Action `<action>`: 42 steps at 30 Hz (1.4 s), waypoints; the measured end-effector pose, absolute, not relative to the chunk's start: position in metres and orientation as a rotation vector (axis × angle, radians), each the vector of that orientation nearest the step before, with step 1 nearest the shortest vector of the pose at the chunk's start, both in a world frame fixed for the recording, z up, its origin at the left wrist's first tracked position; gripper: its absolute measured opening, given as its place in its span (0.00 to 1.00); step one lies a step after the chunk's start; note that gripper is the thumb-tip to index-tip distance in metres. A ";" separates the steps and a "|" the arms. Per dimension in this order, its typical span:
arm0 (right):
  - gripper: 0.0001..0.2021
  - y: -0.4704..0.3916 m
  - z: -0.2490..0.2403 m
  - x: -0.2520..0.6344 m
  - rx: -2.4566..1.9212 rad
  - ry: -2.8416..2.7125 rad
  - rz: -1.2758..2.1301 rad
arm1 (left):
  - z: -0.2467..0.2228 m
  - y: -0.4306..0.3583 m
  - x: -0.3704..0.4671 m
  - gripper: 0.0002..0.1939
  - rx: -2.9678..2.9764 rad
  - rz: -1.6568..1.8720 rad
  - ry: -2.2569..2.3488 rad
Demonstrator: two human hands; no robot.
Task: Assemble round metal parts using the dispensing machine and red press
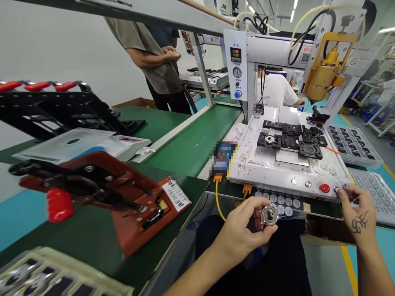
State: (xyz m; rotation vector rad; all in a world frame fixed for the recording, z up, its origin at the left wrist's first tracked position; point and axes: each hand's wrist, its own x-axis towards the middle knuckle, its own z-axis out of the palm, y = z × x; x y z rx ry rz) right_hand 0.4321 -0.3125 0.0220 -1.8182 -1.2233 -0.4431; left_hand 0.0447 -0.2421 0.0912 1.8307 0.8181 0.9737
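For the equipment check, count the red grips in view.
4: the left grip, middle grip and right grip along the top of the black frame, plus a lower grip on the red-brown press. More may be hidden past the left edge.

Both bare forearms reach forward; the left hand is in front of the body, its first finger bent on top and its thumb stretched out below, in a pinch; the right hand is out to the side, thumb up, fingers curled, a dark curly mark on its back.
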 end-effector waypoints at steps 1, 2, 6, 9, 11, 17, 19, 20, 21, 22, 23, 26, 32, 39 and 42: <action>0.25 -0.312 0.022 0.433 -1.821 -1.224 -0.443 | 0.091 -0.242 0.044 0.19 1.842 0.973 0.820; 0.25 -0.312 0.021 0.433 -1.822 -1.222 -0.444 | 0.091 -0.242 0.044 0.19 1.849 0.974 0.822; 0.25 -0.311 0.022 0.432 -1.815 -1.211 -0.453 | 0.088 -0.242 0.045 0.20 1.834 0.969 0.818; 0.25 -0.311 0.024 0.431 -1.822 -1.192 -0.442 | 0.085 -0.242 0.046 0.20 1.808 0.955 0.818; 0.25 -0.310 0.025 0.430 -1.829 -1.176 -0.434 | 0.085 -0.242 0.047 0.20 1.791 0.946 0.815; 0.23 -0.311 0.024 0.430 -1.821 -1.170 -0.434 | 0.086 -0.241 0.048 0.20 1.725 0.948 0.806; 0.23 -0.311 0.024 0.430 -1.826 -1.169 -0.428 | 0.085 -0.242 0.048 0.20 1.706 0.945 0.801; 0.24 -0.311 0.024 0.430 -1.827 -1.168 -0.427 | 0.085 -0.242 0.048 0.20 1.697 0.945 0.798; 0.24 -0.311 0.024 0.430 -1.826 -1.165 -0.426 | 0.084 -0.242 0.048 0.20 1.689 0.945 0.794; 0.24 -0.311 0.024 0.429 -1.825 -1.163 -0.426 | 0.084 -0.242 0.048 0.20 1.683 0.946 0.789; 0.23 -0.311 0.024 0.429 -1.825 -1.161 -0.422 | 0.083 -0.242 0.048 0.19 1.678 0.946 0.785; 0.23 -0.312 0.024 0.429 -1.824 -1.156 -0.407 | 0.083 -0.242 0.047 0.19 1.688 0.945 0.771; 0.24 -0.312 0.023 0.430 -1.824 -1.137 -0.384 | 0.085 -0.242 0.045 0.19 1.758 0.975 0.779; 0.22 -0.309 0.024 0.424 -1.777 -1.142 -0.429 | 0.083 -0.240 0.046 0.20 1.751 0.974 0.822; 0.18 -0.308 0.039 0.417 -1.766 -1.182 -0.431 | 0.075 -0.239 0.047 0.20 1.593 0.926 0.826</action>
